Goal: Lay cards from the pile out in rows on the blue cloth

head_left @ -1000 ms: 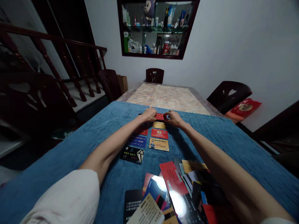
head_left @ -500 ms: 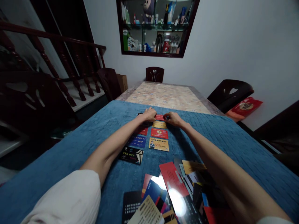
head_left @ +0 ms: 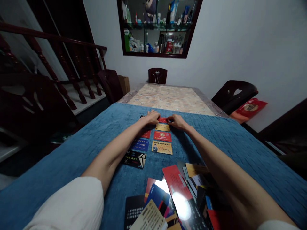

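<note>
"Red rectangular plastic card (head_left: 163, 120), far end of the right-hand column: how is it lying?"

"It's lying flat on the blue plush cloth (head_left: 79, 150), between the two hands, its long axis running from one hand towards the other."

"Which hand is nearer?"

"Neither, clearly. The left hand (head_left: 152, 117) is resting at its left end, palm down with fingers bent, and the right hand (head_left: 177, 121) is reaching its right end with thumb and fingertips drawn nearly together."

"Are they gripping it?"

"They're appearing to touch its ends, but whether either is pinching it, nobody can tell; the fingers are hiding the edges."

"And around it?"

"A gold rectangular card (head_left: 162, 127) is lying just beside it, on the wearer's side. The left forearm is crossing over the other column, partly covering a blue printed card (head_left: 140, 145). A loose heap of mixed cards (head_left: 177, 182) is sitting nearer the wearer."
</note>
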The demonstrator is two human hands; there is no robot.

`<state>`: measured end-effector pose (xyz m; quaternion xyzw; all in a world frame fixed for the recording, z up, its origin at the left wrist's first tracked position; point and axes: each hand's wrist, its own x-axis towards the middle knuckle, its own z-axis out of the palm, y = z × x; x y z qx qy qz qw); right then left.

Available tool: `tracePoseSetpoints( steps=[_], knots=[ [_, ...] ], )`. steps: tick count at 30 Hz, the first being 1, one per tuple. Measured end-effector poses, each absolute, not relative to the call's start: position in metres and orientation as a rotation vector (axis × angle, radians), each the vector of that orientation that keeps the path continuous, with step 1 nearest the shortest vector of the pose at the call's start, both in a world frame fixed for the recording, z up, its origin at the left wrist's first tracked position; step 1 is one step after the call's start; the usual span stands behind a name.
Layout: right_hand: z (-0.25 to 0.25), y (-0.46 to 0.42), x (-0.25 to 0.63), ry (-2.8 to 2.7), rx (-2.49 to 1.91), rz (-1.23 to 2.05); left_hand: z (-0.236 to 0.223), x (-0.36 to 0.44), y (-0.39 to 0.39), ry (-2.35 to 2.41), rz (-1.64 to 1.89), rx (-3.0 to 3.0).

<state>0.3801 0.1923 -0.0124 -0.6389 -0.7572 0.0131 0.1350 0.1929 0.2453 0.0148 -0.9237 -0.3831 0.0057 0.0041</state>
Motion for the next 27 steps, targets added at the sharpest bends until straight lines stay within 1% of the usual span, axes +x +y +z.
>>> tracePoseSetpoints(
  steps=[8, 15, 27],
  knots=[
    [-0.005, 0.186, 0.38, -2.18, -1.833, 0.128, 0.017, 0.192, 0.24, -1.192, 0.019, -2.905],
    [0.008, 0.158, 0.383, -2.178, -1.797, 0.13, 0.026, 0.185, 0.222, -1.161, -0.095, -2.88],
    [0.023, 0.076, 0.394, -2.23, -1.677, 0.091, 0.033, 0.175, 0.138, -0.941, -0.277, -2.977]
  ],
)
